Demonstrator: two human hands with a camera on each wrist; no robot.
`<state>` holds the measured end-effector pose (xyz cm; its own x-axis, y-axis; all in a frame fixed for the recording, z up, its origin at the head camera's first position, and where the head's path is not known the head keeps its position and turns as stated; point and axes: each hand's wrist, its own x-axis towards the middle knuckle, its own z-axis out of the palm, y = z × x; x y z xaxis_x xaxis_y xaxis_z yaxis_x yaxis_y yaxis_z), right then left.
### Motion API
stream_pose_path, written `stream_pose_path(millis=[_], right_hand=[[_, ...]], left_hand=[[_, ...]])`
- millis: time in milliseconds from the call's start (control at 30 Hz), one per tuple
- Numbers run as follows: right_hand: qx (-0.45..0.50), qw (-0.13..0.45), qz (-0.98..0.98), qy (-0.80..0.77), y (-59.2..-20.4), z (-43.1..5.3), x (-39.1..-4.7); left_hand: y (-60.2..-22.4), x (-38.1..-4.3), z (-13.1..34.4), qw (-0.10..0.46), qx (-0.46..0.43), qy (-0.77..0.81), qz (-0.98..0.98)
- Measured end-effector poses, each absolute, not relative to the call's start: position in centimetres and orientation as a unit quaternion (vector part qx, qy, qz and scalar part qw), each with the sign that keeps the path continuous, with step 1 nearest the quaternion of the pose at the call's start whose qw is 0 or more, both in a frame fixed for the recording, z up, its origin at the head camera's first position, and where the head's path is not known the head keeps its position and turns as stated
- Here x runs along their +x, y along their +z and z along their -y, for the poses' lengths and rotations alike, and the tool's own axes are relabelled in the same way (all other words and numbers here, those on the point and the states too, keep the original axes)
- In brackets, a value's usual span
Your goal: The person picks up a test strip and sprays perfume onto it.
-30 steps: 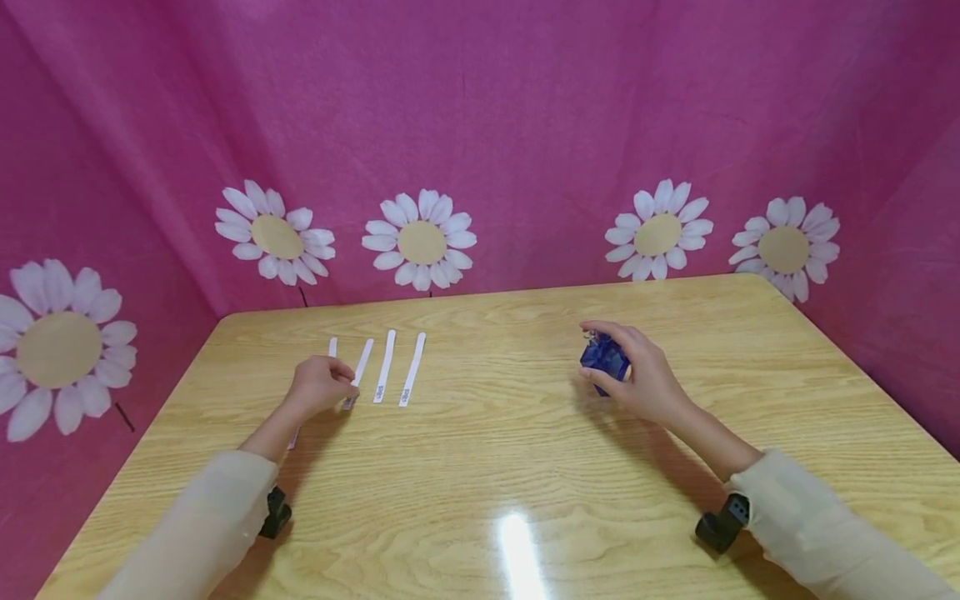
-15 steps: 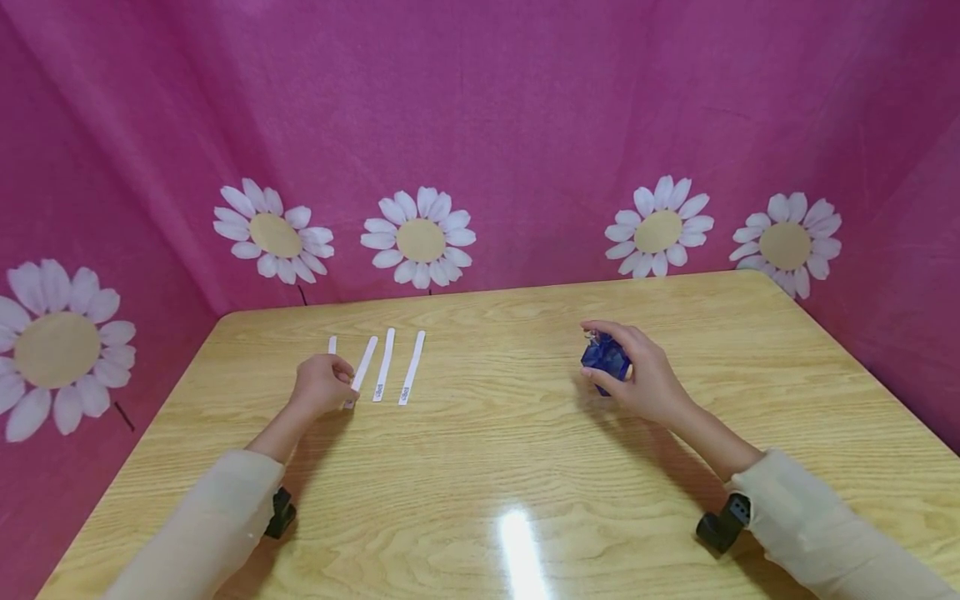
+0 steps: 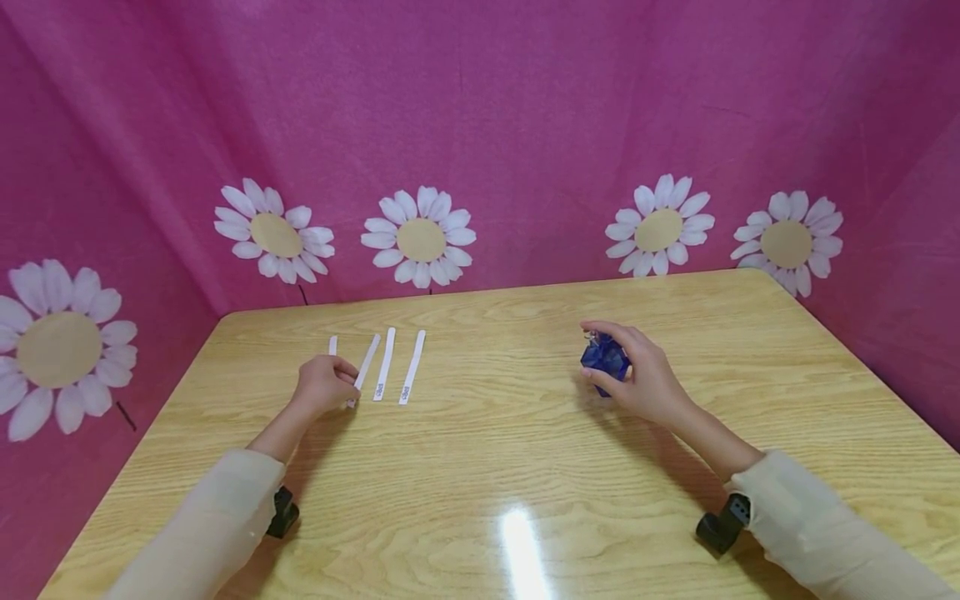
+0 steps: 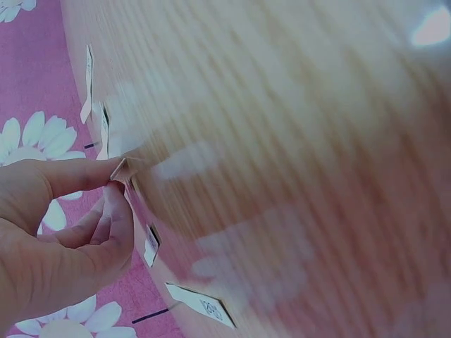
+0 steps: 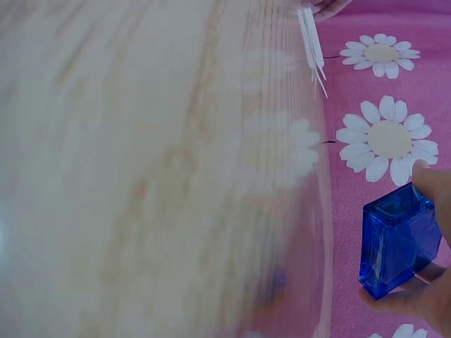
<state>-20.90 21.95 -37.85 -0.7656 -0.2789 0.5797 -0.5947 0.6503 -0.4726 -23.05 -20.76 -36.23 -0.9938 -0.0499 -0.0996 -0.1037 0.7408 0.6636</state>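
My left hand (image 3: 324,387) pinches the lower end of a white paper test strip (image 3: 367,364) between thumb and forefinger, low over the table. In the left wrist view this strip (image 4: 120,169) shows mostly edge-on at the fingertips. Two more strips lie just to its right, the nearer one (image 3: 385,365) and the farther one (image 3: 412,367), with small dark print at their lower ends. Left of it, another strip (image 3: 333,344) is partly hidden behind the hand. My right hand (image 3: 651,382) grips a blue glass perfume bottle (image 3: 604,363), thumb and fingers on opposite sides, its metal neck toward the back.
The wooden table (image 3: 480,467) has a bright light reflection near its front. Behind and beside it hangs a pink curtain (image 3: 525,150) with white daisies. A black wrist camera (image 3: 723,525) sits under the right sleeve, another (image 3: 282,512) under the left.
My left hand has shifted slightly right, and the far end of the pinched strip has swung right, nearer its neighbour. My right hand and the bottle have stayed in place.
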Motion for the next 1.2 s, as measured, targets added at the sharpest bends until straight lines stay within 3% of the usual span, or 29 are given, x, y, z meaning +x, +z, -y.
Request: stream_pose_path(millis=[700,1200], right_hand=[[0.253,0.233,0.872,0.348,-37.4,-21.7,-21.0],[0.262,0.220,0.869,0.358,-37.0,-20.9,-21.2]], left_hand=[[-36.0,-22.5,21.2,0.030,-0.020,0.336,-0.941],[-36.2,-22.9,19.4,0.138,-0.033,0.545,-0.826]])
